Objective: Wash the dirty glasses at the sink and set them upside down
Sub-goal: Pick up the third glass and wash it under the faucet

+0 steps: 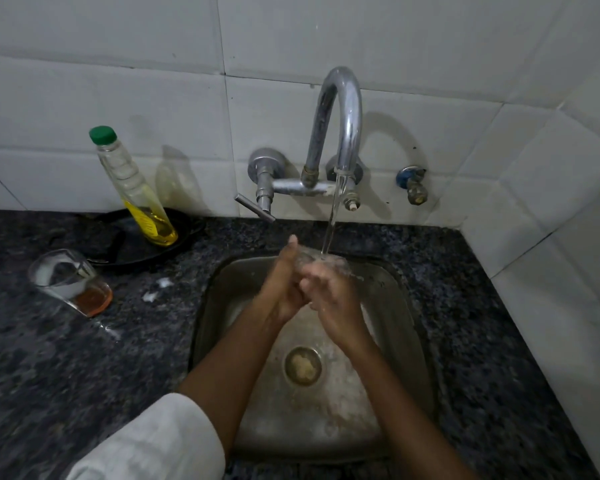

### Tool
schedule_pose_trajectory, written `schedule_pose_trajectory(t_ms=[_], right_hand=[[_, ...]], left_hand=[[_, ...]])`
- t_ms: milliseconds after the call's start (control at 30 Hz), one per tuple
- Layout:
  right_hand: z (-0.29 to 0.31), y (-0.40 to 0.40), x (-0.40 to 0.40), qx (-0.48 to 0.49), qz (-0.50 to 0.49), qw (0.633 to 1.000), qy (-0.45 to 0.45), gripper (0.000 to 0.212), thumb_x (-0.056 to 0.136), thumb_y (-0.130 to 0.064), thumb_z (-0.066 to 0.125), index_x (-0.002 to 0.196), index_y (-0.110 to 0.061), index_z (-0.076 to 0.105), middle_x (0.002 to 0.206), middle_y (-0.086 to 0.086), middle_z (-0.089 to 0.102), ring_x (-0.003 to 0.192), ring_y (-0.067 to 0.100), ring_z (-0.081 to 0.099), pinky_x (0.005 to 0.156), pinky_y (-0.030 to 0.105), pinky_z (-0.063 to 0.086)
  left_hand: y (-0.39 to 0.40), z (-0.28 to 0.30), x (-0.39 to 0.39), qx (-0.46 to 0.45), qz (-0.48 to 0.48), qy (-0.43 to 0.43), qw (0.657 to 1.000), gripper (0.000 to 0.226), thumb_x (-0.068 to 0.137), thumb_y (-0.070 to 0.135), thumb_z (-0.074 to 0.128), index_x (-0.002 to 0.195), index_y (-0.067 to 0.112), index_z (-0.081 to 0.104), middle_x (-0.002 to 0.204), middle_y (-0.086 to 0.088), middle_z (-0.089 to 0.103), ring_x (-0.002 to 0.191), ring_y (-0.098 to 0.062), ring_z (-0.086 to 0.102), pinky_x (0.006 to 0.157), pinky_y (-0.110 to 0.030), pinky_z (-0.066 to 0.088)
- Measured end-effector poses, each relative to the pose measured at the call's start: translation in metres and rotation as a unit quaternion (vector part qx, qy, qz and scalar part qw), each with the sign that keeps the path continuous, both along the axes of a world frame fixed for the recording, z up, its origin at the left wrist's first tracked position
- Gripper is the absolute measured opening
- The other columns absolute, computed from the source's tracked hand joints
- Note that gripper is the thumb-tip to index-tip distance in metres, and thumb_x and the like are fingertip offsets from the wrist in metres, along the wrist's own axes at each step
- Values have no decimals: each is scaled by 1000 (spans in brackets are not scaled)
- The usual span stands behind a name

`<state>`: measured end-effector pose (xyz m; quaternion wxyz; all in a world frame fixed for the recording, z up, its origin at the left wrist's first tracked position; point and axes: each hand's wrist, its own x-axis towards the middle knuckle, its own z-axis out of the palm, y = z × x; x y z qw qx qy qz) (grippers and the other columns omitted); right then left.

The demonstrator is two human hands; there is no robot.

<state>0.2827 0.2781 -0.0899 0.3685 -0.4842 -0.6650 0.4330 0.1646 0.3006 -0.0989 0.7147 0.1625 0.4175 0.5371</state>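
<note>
Over the steel sink (395,306), both hands meet under the running stream from the chrome tap (340,116). My left hand (283,289) and my right hand (331,296) grip a clear glass (310,257) between them. The water falls onto it, and most of the glass is hidden by my fingers and the splash. A second glass (68,282) stands upright on the counter at the left. It has an orange liquid at its bottom and white foam on its walls.
A green-capped bottle of yellow liquid (136,192) stands on a black pan (184,233) behind the left glass. Foam blobs (156,289) lie on the dark granite counter (499,341). Tiled walls close in behind and at the right. The sink drain (302,366) is below my wrists.
</note>
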Motion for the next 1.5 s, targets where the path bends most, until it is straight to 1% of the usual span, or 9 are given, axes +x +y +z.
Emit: schedule_pose_trajectory(t_ms=[67,233,367,500,933,1067,1200,1300,1500], right_hand=[[-5,6,3,141,53,944,-293,34,93,-38,46,115,-19,63,115,4,66,107,22,61,88,38,50],[11,20,0,47,43,984,-164,23,87,-20,49,93,-14,70,90,9,73,86,27,69,74,50,55],[28,20,17,110,150,852,-489,26,93,-24,43,106,-13,62,106,12,67,94,31,64,64,35,38],[40,14,-9,18,69,986,-149,21,91,-15,51,95,-4,68,93,19,69,80,22,66,64,31,46],[27,18,3,126,134,866,-465,28,95,-23,46,119,-15,57,111,7,66,99,28,64,66,33,39],[32,20,-19,3,87,984,-155,29,96,-19,45,115,-10,65,116,13,67,107,28,63,90,42,51],[16,30,1,116,203,907,-350,33,84,-30,42,110,-19,59,105,11,65,95,25,61,79,42,53],[12,23,-5,-120,53,991,21,24,85,-12,50,96,-17,71,94,9,72,86,20,66,71,34,53],[-11,9,-13,-367,-128,740,549,30,92,-28,48,109,-11,68,98,10,71,94,22,66,78,35,54]], left_hand=[[-7,-7,-1,-7,-27,-88,996,51,97,48,46,110,3,67,103,-19,70,92,-30,69,84,-39,55],[-12,-24,11,18,38,-69,997,32,94,33,59,110,6,66,105,-16,70,95,-28,66,79,-34,53],[-4,-14,3,-39,-16,18,999,44,89,39,66,115,3,68,111,-17,70,103,-30,66,99,-43,49],[-9,-9,13,11,40,-84,996,53,101,42,42,82,5,74,81,-12,72,74,-22,72,65,-32,60],[0,1,0,0,-28,-1,1000,47,98,50,48,100,7,67,93,-13,72,85,-23,69,76,-36,57],[-8,4,14,17,74,-117,990,44,102,40,38,81,14,66,63,-2,70,58,-11,69,74,-26,58],[0,13,8,-31,23,-28,999,46,92,48,59,89,4,71,81,-14,73,77,-25,71,87,-41,55],[-1,16,16,-50,47,59,996,44,92,49,54,88,8,68,85,-14,71,74,-23,68,71,-36,53],[-8,17,17,175,160,405,883,74,62,27,89,121,28,44,113,4,66,98,-11,67,83,-25,56]])
